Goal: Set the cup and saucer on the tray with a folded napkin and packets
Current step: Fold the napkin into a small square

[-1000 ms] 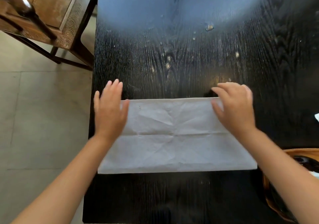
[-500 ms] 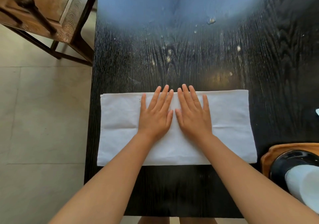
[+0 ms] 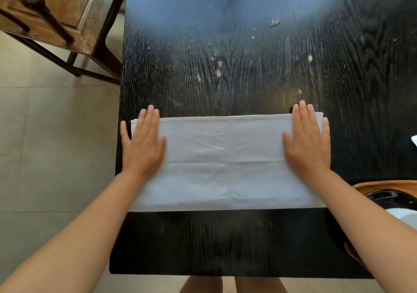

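Observation:
A white napkin [image 3: 223,164], folded into a long rectangle, lies flat on the black wooden table [image 3: 225,71]. My left hand [image 3: 143,144] presses flat on its left end, fingers together. My right hand [image 3: 308,144] lies flat on its right end. Neither hand holds anything. At the right edge a wooden tray [image 3: 381,184] carries a black saucer [image 3: 388,199] with a white cup [image 3: 404,216] on it, partly cut off by the frame and my right forearm. A scrap of white, perhaps a packet [image 3: 414,139], peeks in at the far right.
A wooden chair [image 3: 58,19] stands on the tiled floor to the upper left, close to the table's left edge. The napkin's left end reaches that edge. The table's front edge runs just above my legs.
Both hands slid outward from the napkin's middle to its two ends, flattening it. The view shifted slightly, so less of the tray shows.

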The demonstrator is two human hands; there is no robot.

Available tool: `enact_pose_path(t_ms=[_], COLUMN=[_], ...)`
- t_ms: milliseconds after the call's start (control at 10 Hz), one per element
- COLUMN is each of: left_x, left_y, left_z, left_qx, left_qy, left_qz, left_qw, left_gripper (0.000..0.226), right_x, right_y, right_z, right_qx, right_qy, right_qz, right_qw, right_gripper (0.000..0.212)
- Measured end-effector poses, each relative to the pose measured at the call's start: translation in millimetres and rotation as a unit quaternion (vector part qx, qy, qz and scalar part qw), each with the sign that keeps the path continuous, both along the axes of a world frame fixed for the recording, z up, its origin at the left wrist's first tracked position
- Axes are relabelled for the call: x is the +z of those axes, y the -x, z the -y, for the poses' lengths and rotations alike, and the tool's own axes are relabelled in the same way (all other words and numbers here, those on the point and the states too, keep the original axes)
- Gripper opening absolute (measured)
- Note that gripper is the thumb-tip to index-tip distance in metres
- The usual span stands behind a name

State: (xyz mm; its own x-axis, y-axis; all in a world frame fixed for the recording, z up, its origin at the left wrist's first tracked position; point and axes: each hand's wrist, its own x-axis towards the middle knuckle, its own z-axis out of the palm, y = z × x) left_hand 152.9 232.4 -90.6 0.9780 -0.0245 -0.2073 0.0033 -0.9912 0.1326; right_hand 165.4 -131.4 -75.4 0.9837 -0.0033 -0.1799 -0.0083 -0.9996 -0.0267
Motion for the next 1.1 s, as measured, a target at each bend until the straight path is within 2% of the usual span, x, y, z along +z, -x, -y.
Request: enact_pose_path(t_ms=[100, 200, 300, 400, 500, 700, 800, 900, 1000, 1100], left_x=[1.7, 6.6, 14.8, 12.7, 3.2, -1.5, 0.3, 3.2, 5.5, 3.4], left_y=[3.4, 11.7, 42.3, 74.1, 84.8, 103.7, 107.4, 106.3, 105.3, 105.2], left_z=[-16.2, 27.7, 112.1, 162.8, 147.7, 37.1, 10.8, 13.6, 15.0, 13.7], left_qx=[0.055, 0.101, -0.035, -0.136, -0.126, 0.003, 0.001, 0.007, 0.008, 0.004], left_qy=[-0.015, -0.006, 0.069, 0.066, 0.028, -0.005, -0.002, 0.0, -0.005, -0.014], left_qz=[0.0, 0.046, 0.07, 0.025, 0.002, -0.013, -0.022, -0.028, -0.037, -0.031], left_qw=[0.998, 0.994, 0.995, 0.988, 0.992, 1.0, 1.0, 1.0, 0.999, 0.999], left_gripper=[0.065, 0.067, 0.065, 0.063, 0.064, 0.067, 0.069, 0.07, 0.071, 0.071], right_x=[-0.9, -1.7, -2.7, -3.0, -3.3, -3.2, -3.7, -1.5, 7.8, 16.2], right_y=[-0.3, -0.4, -0.3, -0.3, 0.2, 0.4, 0.7, -0.5, 10.1, 44.6], right_z=[-0.9, -0.7, -0.5, -0.5, 0.1, 1.3, 2.2, -0.9, -22.6, -86.2], right_qx=[0.001, -0.001, -0.002, -0.001, -0.002, 0.002, 0.004, -0.01, -0.073, -0.025], right_qy=[-0.001, 0.001, 0.006, 0.002, -0.001, -0.002, -0.005, -0.017, -0.048, -0.124], right_qz=[0.001, 0.002, 0.006, 0.01, 0.013, 0.009, 0.007, 0.004, 0.046, 0.072], right_qw=[1.0, 1.0, 1.0, 1.0, 1.0, 1.0, 1.0, 1.0, 0.995, 0.989], right_gripper=[0.063, 0.063, 0.063, 0.064, 0.063, 0.062, 0.063, 0.065, 0.067, 0.066])
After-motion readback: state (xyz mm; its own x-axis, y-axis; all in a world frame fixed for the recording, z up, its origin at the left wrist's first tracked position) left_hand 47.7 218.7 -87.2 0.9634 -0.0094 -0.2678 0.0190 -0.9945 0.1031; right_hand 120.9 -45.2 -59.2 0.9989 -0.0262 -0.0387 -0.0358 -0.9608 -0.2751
